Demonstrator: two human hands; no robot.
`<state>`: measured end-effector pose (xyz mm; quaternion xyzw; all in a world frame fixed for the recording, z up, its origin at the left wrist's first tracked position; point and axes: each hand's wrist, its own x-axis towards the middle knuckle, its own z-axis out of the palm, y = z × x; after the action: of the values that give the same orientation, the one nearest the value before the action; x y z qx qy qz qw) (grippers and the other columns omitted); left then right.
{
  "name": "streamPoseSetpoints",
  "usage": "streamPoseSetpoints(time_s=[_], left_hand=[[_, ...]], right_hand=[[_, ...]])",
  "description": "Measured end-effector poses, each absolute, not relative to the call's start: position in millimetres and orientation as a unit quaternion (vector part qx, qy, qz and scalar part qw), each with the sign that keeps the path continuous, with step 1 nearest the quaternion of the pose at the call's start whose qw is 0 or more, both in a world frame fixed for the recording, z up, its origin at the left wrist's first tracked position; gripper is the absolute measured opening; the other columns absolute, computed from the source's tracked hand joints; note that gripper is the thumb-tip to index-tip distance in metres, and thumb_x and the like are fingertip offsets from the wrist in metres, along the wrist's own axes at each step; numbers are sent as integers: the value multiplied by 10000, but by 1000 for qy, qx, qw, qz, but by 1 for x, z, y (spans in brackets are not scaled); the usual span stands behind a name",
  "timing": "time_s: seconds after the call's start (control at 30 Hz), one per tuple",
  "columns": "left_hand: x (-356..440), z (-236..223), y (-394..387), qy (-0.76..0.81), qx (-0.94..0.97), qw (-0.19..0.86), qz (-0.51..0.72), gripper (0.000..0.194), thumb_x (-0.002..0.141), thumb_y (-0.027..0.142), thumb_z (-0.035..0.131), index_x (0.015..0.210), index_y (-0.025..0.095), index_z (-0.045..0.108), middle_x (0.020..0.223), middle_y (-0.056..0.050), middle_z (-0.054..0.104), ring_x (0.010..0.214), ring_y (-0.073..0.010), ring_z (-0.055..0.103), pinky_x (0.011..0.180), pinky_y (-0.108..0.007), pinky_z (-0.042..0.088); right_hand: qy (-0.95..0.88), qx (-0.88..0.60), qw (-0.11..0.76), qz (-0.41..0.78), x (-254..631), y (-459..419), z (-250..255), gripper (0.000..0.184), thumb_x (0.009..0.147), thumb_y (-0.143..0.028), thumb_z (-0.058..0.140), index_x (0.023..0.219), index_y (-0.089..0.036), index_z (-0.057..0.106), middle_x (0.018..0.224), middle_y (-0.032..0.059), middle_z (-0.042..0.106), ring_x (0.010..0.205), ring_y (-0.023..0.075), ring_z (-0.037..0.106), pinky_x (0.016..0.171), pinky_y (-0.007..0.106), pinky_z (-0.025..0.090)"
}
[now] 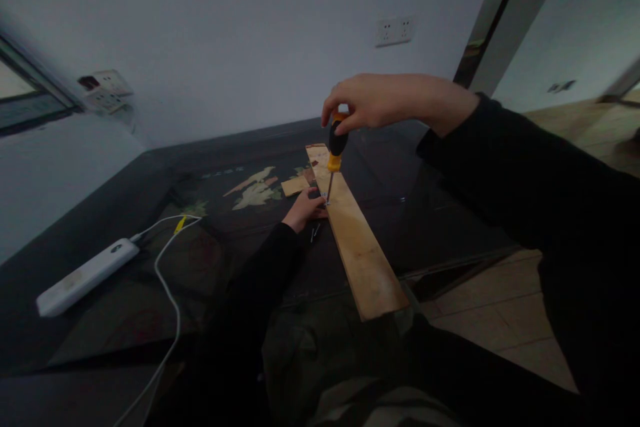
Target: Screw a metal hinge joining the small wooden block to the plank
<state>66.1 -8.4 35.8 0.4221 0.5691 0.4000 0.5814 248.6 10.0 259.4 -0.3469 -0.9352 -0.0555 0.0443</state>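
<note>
A long wooden board (pixel 363 247) lies on the dark table, its near end sticking out over the front edge toward my lap. My right hand (pixel 357 103) is closed around the top of a black and yellow screwdriver (pixel 338 141), held nearly upright. The screwdriver's tip meets a small metal piece (pixel 327 199) at the board's left edge. Beside that spot, my left hand (pixel 304 209) has its fingers and thumb against the board's edge and the metal piece. What exactly its fingers pinch is too small to make out. Loose screws (pixel 315 232) lie just below my left hand.
A small wooden piece (pixel 295 185) lies left of the board. The dark table (pixel 240 147) bears a pale leaf pattern. At left sits a white power strip (pixel 87 277) with its cable (pixel 173 300). Wall sockets (pixel 394 31) are on the wall behind.
</note>
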Motion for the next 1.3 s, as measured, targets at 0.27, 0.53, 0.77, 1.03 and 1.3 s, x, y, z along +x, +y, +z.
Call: streamPoseSetpoints(time_s=[0.27, 0.53, 0.77, 1.03, 1.3], left_hand=[[69, 40, -9, 575, 426, 574, 399, 608, 850, 135, 634, 1397, 137, 371, 851, -68, 696, 550, -115, 653, 640, -269, 588], [70, 42, -12, 573, 421, 578, 400, 588, 870, 123, 604, 1404, 119, 357, 826, -65, 691, 535, -116, 653, 607, -253, 580], [69, 41, -11, 575, 426, 575, 397, 582, 872, 123, 597, 1403, 127, 358, 810, -58, 693, 541, -118, 655, 621, -254, 581], [69, 40, -10, 572, 418, 577, 406, 621, 843, 126, 639, 1401, 133, 369, 873, -77, 702, 571, -121, 662, 654, -271, 587], [68, 40, -10, 577, 421, 573, 402, 628, 851, 137, 633, 1414, 127, 354, 830, -66, 696, 539, -113, 647, 624, -261, 585]], right_hand=[[-864, -468, 126, -134, 230, -13, 244, 507, 955, -481, 372, 1131, -146, 710, 999, 179, 720, 984, 319, 622, 757, 382, 408], [-921, -380, 63, -57, 243, 4, 255, 478, 864, -491, 579, 1182, -148, 676, 1088, 135, 696, 972, 246, 612, 779, 340, 393], [-908, -401, 78, -97, 237, -7, 247, 400, 929, -421, 470, 1128, -169, 708, 1057, 144, 712, 960, 261, 626, 762, 348, 403], [-881, -440, 124, -124, 233, -6, 241, 568, 893, -611, 442, 1146, -176, 705, 941, 163, 724, 954, 296, 618, 729, 360, 420], [-925, -369, 56, -78, 240, -6, 253, 398, 904, -410, 518, 1167, -169, 695, 1060, 126, 711, 944, 245, 626, 756, 340, 393]])
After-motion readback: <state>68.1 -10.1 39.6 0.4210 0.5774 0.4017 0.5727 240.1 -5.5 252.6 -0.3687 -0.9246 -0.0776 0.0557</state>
